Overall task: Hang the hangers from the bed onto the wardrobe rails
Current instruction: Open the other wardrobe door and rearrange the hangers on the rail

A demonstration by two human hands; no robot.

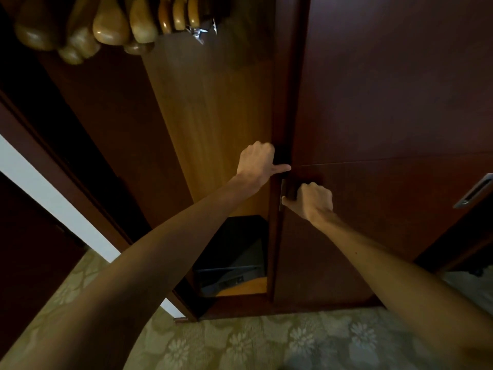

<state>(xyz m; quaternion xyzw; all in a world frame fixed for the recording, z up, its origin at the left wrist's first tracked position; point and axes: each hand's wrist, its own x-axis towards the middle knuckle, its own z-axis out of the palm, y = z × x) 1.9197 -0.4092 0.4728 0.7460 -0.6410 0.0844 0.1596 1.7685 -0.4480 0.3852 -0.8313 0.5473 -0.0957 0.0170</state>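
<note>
Wooden hangers (106, 25) already crowd the wardrobe's top; the rail itself is out of view. Left hand (257, 162) and right hand (313, 200) both grip the sliding door (386, 102) edge, apparently a closing step; next, sliding it across.

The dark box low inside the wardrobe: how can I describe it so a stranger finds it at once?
Start at the open wardrobe compartment with the lighter wood back panel, left of the door edge both hands grip. Look down to its bottom shelf, far below the wooden hangers at the top. The dark box sits there, the only black, angular thing among brown wood.
</note>
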